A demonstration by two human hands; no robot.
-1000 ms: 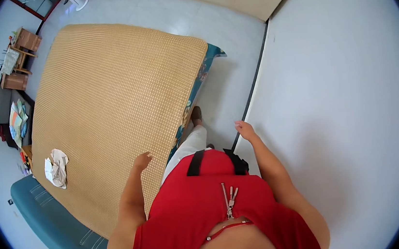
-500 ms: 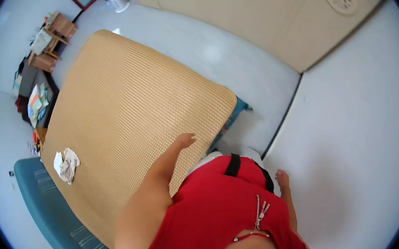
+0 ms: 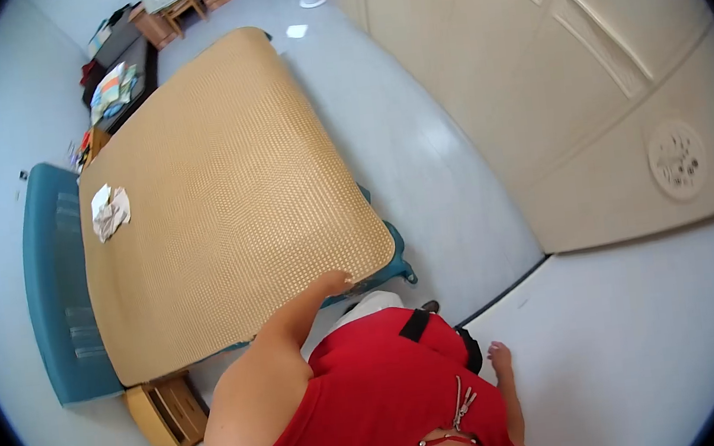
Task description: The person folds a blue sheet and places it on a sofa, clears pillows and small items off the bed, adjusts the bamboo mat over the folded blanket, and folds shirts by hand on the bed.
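My left hand is over the near edge of a bed with a tan woven mat; its fingers look loosely apart and hold nothing I can see. Whether it touches the mat is unclear. On the right, my right hand hangs beside my body, near the white wall, with its fingers partly curled and too small to read well. A crumpled white and beige cloth lies on the mat near the headboard.
A teal headboard stands at the left, with a wooden nightstand beside it. Beige cabinet doors line the right. Pale floor runs between bed and cabinet. A dark sofa and boxes are at the back.
The view has turned, bringing the cabinet doors and nightstand into sight. My left hand has moved out over the bed's near edge, and my right hand has dropped lower beside my body.
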